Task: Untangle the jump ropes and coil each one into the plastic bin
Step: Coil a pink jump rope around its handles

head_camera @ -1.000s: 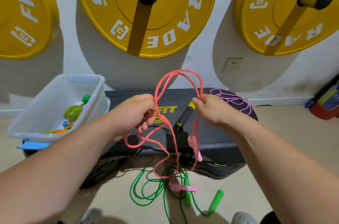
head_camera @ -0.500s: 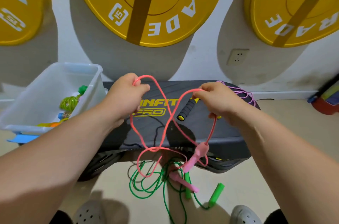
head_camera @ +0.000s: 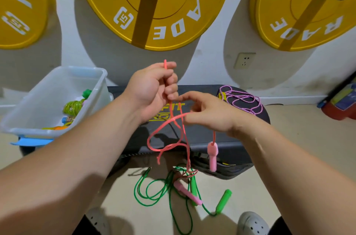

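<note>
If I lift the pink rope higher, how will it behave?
Probably floppy: the pink rope sags in loose loops below the left hand and right hand. Its hanging handle will likely swing. It may drag the green rope along, since their strands seem tangled.

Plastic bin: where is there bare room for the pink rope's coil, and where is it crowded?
The plastic bin is bare along its left wall and far end. Its near right corner is crowded: a coiled lime-green rope and an orange item lie there.
</note>
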